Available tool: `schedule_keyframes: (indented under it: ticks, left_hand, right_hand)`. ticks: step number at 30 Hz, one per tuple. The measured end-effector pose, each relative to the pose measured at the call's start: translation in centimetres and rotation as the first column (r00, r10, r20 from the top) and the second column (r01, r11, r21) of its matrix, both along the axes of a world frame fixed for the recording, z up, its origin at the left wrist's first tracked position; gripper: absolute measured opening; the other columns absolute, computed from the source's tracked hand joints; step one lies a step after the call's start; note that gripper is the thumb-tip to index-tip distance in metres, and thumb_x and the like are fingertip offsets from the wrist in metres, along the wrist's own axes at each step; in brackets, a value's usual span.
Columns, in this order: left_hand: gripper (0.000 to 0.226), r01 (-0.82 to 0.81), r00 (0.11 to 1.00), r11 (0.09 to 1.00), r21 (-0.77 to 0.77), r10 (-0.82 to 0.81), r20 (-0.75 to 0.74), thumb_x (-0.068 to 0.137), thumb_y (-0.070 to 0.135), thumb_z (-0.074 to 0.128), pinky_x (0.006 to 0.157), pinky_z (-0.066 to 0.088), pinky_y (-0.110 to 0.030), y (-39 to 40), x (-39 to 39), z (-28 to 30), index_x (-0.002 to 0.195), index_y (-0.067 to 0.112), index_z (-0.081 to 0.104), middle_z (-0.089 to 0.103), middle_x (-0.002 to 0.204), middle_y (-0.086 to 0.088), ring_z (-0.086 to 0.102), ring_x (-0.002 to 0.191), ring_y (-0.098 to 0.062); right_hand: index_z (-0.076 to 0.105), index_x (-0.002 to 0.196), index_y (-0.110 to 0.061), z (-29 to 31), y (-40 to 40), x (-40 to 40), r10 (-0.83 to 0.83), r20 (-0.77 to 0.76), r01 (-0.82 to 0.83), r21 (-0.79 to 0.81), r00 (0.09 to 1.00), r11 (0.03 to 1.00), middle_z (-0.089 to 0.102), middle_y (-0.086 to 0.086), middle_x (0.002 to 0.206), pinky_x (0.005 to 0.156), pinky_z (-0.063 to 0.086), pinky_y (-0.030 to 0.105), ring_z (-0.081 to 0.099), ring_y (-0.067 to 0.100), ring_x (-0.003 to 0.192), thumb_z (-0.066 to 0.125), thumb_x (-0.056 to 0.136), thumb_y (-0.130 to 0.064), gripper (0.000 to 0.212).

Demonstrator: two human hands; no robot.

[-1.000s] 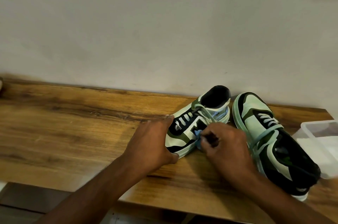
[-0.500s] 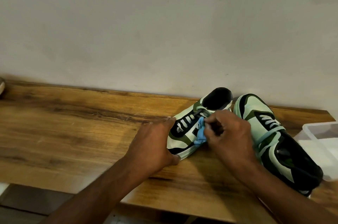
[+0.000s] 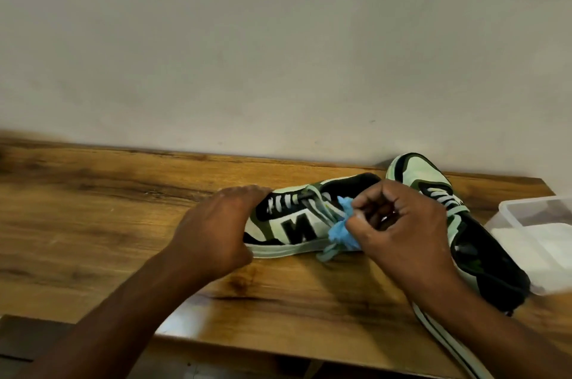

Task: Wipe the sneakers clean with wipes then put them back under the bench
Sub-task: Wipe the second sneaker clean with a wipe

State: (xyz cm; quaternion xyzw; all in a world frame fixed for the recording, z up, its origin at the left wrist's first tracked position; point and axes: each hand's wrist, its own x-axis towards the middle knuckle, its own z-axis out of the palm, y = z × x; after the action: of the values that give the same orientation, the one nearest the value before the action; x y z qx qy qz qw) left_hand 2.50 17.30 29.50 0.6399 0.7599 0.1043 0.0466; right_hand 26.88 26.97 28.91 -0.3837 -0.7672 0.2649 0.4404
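Note:
Two green, white and black sneakers lie on the wooden bench top (image 3: 123, 217). The left sneaker (image 3: 297, 224) lies sideways, its side with a black letter facing me. My left hand (image 3: 216, 233) curls over its toe and holds it steady. My right hand (image 3: 399, 230) pinches a crumpled blue wipe (image 3: 342, 230) against the side of this sneaker, near the laces and heel. The right sneaker (image 3: 427, 177) lies behind my right hand, toe toward the wall, partly hidden by my wrist.
A clear plastic container (image 3: 541, 239) with white contents stands at the bench's right end, touching the right sneaker. A pale wall rises directly behind the bench. The bench's front edge runs below my forearms, with dark floor beneath.
The left sneaker has turned to lie more sideways, showing its lettered side. My right hand with the wipe has moved from mid-shoe toward the heel. My left hand stays on the toe.

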Motion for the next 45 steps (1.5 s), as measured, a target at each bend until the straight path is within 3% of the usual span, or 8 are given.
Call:
schedule_keyframes:
  ticks: [4,9,12,20,27,34,40,45]
  left_hand:
    - [0.112,-0.007,0.999,1.0,-0.028,0.005,-0.046,0.068,0.035,0.079,0.125,0.031,-0.045,0.2,0.4,0.0,0.165,0.03,0.022,0.037,0.166,0.005,0.036,0.151,-0.018]
    - [0.121,-0.081,0.996,0.985,0.154,0.074,0.048,0.069,0.086,0.059,0.125,0.024,-0.043,0.7,4.0,-0.7,0.165,0.024,0.021,0.041,0.164,0.002,0.036,0.15,-0.021]
    - [0.125,-0.115,0.993,0.973,0.198,0.106,0.055,0.067,0.097,0.046,0.129,0.016,-0.043,1.7,6.1,-1.5,0.164,0.022,0.024,0.04,0.164,0.0,0.034,0.152,-0.02]
    - [0.098,-0.087,0.996,0.99,0.111,0.083,0.032,0.071,0.061,0.079,0.129,0.015,-0.051,3.0,5.0,-1.5,0.155,0.024,0.045,0.056,0.15,0.005,0.049,0.14,-0.021]
    - [0.098,-0.173,0.981,0.984,0.046,0.167,0.1,0.065,0.062,0.081,0.118,0.037,-0.046,2.9,3.8,-0.9,0.153,0.031,0.048,0.059,0.142,0.008,0.054,0.13,-0.019]
    - [0.097,-0.176,0.982,0.979,0.107,0.167,0.091,0.059,0.08,0.058,0.109,0.042,-0.041,3.3,4.2,-2.1,0.142,0.029,0.056,0.061,0.128,0.004,0.055,0.12,-0.021]
    - [0.086,-0.16,0.986,0.981,0.105,0.154,0.067,0.059,0.076,0.059,0.12,0.031,-0.047,3.8,4.0,-2.3,0.133,0.031,0.062,0.062,0.119,0.005,0.058,0.116,-0.021]
    - [0.08,-0.162,0.985,0.984,0.071,0.157,0.065,0.065,0.073,0.072,0.123,0.023,-0.048,3.6,4.0,-1.9,0.135,0.035,0.06,0.061,0.12,0.006,0.057,0.119,-0.02]
  right_hand:
    - [0.069,0.088,-0.027,-0.6,-0.1,0.8,-0.042,0.147,0.021,0.14,0.988,0.99,0.065,-0.017,0.08,0.057,0.055,0.031,0.063,0.006,0.068,0.081,0.076,-0.019,0.019]
    - [0.067,0.088,-0.025,-1.3,-0.4,0.7,-0.043,0.21,-0.006,0.229,0.977,0.973,0.06,-0.012,0.087,0.06,0.052,0.03,0.058,0.004,0.074,0.082,0.073,-0.015,0.024]
    - [0.069,0.092,-0.021,-1.7,-0.3,0.6,-0.05,0.223,-0.008,0.252,0.974,0.968,0.062,-0.009,0.09,0.06,0.053,0.027,0.058,0.006,0.075,0.082,0.073,-0.014,0.024]
    - [0.068,0.095,-0.02,-2.2,2.1,1.2,-0.085,0.23,0.032,0.226,0.969,0.974,0.061,-0.008,0.096,0.067,0.048,0.012,0.057,0.004,0.081,0.079,0.077,-0.003,0.027]
    - [0.072,0.097,-0.014,-2.9,1.6,0.1,-0.06,0.109,0.037,0.207,0.992,0.978,0.063,-0.004,0.096,0.066,0.057,0.028,0.063,0.009,0.081,0.077,0.078,-0.002,0.023]
    - [0.077,0.099,-0.014,-3.2,0.4,-1.6,-0.051,0.063,0.04,0.153,0.997,0.987,0.065,-0.006,0.098,0.069,0.059,0.024,0.066,0.005,0.082,0.08,0.079,-0.002,0.024]
    - [0.077,0.097,-0.015,-4.2,-1.4,-3.4,0.066,0.283,-0.123,0.19,0.957,0.974,0.065,-0.004,0.095,0.071,0.054,0.016,0.059,0.005,0.08,0.085,0.075,-0.004,0.026]
    - [0.077,0.092,-0.016,-2.1,0.7,-1.9,-0.008,0.246,-0.038,0.182,0.969,0.983,0.066,-0.006,0.09,0.065,0.055,0.019,0.059,0.005,0.074,0.083,0.077,-0.003,0.021]
